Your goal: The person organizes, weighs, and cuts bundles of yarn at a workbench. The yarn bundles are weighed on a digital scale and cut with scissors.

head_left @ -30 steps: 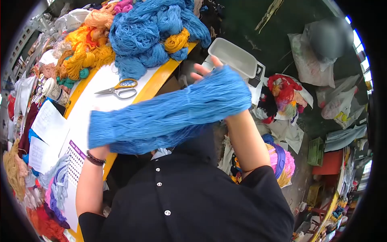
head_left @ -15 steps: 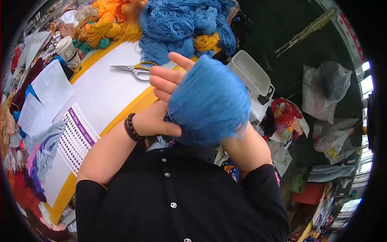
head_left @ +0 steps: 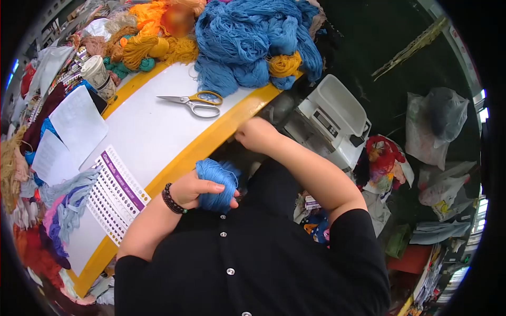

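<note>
My left hand (head_left: 194, 188), with a dark beaded bracelet at the wrist, is wrapped round a blue ball of yarn (head_left: 217, 184) in front of my shirt. Its thumb lies across the near face of the ball. My right hand (head_left: 257, 135) is closed near the yellow table edge, its fingers curled and turned away, so whatever it may grip is hidden. On the white tabletop (head_left: 153, 137) lies a pair of scissors (head_left: 192, 102) with one yellow and one silver handle loop. A big heap of loose blue yarn (head_left: 232, 42) covers the table's far end.
A digital scale (head_left: 327, 124) with a clear tray (head_left: 340, 100) stands right of the table. Paper sheets (head_left: 79, 124), a printed purple-and-white chart (head_left: 118, 195), a paper cup (head_left: 96, 71) and orange yarn (head_left: 145, 18) line the left and back. Plastic bags (head_left: 437, 126) lie on the floor.
The blue yarn, spread large and close to the camera before, is now lower as a compact ball in my left hand. My right hand has come out from behind it toward the table edge.
</note>
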A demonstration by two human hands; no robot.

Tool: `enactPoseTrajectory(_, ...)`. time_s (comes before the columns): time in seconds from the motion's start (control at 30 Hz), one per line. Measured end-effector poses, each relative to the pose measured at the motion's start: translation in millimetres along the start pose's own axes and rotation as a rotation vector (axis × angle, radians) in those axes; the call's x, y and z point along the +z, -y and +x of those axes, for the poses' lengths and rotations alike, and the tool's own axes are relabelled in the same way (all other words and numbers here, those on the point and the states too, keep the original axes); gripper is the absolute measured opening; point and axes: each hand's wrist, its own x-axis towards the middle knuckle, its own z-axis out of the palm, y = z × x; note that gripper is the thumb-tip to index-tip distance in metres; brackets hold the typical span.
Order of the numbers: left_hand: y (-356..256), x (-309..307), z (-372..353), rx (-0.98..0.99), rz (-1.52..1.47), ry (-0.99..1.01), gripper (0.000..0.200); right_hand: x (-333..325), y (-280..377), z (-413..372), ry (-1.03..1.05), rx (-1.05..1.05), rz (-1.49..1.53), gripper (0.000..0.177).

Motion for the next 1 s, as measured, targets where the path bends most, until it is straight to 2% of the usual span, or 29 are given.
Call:
enactPoseTrajectory(0.07,3,-5,-5,0.037,-0.045,-0.043,0.028,4,22,31,-0.266,-0.103,0.049,0.013)
enactPoseTrajectory(0.13,6,-8,-10,0.076,-0.109,-0.137,0.029,29,24,73,-0.431,-0.259,0.093,0.011)
enactPoseTrajectory(0.17,7,-13,-14,0.071,-0.099,-0.143,0.029,41,23,91,-0.439,-0.259,0.102,0.011)
enactPoseTrajectory(0.23,11,-23,-22,0.138,-0.154,-0.201,0.032,53,27,116,-0.441,-0.131,0.038,0.014)
enactPoseTrajectory(0.27,13,-26,-26,0.177,-0.172,-0.207,0.039,54,29,120,-0.449,-0.134,0.049,0.014)
enactPoseTrajectory(0.3,15,-28,-32,0.172,-0.162,-0.214,0.039,57,29,122,-0.405,-0.066,-0.008,0.013)
enactPoseTrajectory(0.37,14,-24,-41,0.293,-0.210,-0.151,0.045,56,31,124,-0.361,0.009,-0.059,0.012)
enactPoseTrajectory(0.4,17,-32,-46,0.302,-0.208,-0.119,0.054,55,29,124,-0.215,0.017,-0.027,0.015)
enactPoseTrajectory(0.43,16,-30,-47,0.294,-0.210,-0.117,0.054,54,27,120,-0.067,0.027,0.005,0.019)
enactPoseTrajectory(0.47,15,-26,-48,0.331,-0.196,-0.061,0.058,53,24,115,-0.067,0.037,0.009,0.019)
enactPoseTrajectory(0.53,12,-25,-46,0.382,-0.148,0.048,0.071,45,21,104,0.151,0.056,-0.011,0.028)
enactPoseTrajectory(0.57,10,-25,-43,0.373,-0.147,0.054,0.071,39,19,95,0.147,0.066,-0.008,0.028)
enactPoseTrajectory(0.63,6,-21,-38,0.426,-0.127,0.091,0.074,27,15,68,0.225,0.144,0.400,0.032)
enactPoseTrajectory(0.67,4,-22,-37,0.409,-0.121,0.093,0.082,20,11,50,0.240,0.156,0.679,0.032)
enactPoseTrajectory(0.73,-3,-11,-31,0.396,-0.095,0.074,0.085,21,2,13,0.229,0.169,1.155,0.031)
enactPoseTrajectory(0.8,-10,-1,-26,0.334,-0.088,0.057,0.095,14,-10,-37,0.264,0.087,1.530,0.036)
enactPoseTrajectory(0.9,-27,29,1,0.195,-0.009,0.057,0.097,-6,-20,-122,0.018,0.089,1.655,0.043)
enactPoseTrajectory(0.93,-34,42,14,0.154,0.051,0.078,0.099,-3,-28,-144,-0.075,0.184,1.679,0.042)
enactPoseTrajectory(1.0,-52,74,44,0.194,0.214,0.088,0.103,-6,-37,-190,-0.216,0.358,1.506,0.040)
